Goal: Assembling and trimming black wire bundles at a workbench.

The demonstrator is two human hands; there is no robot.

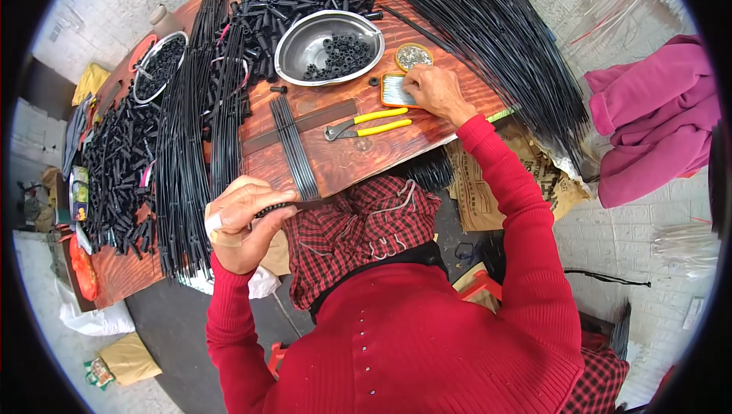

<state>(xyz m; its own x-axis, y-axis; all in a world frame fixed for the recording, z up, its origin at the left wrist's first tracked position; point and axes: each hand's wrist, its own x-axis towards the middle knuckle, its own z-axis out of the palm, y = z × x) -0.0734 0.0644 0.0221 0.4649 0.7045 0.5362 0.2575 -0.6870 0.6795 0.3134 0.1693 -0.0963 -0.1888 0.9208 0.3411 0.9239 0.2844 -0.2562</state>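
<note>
My left hand (242, 219), with pale tape round a finger, is closed on a short, black, knobbly strip (274, 209) at the table's front edge. Beside it, a row of thin black rods (293, 147) lies over a dark flat bar (328, 115). My right hand (438, 92) reaches to a yellow-rimmed rectangular tin (393, 94) of thin silvery pieces. Its fingers are bent together at the tin, and whatever they pinch is hidden. Pliers with yellow handles (377, 122) rest between my hands. Behind the rectangular tin stands a round tin (414, 56) of small metal bits.
A metal bowl (286, 48) holds small black rings. Long black rods lie in bundles at left (181, 162) and far right (503, 33). Short black tubes (126, 178) are heaped on the left. A pink garment (656, 120) hangs at right; a brown paper sack (480, 185) is below the table edge.
</note>
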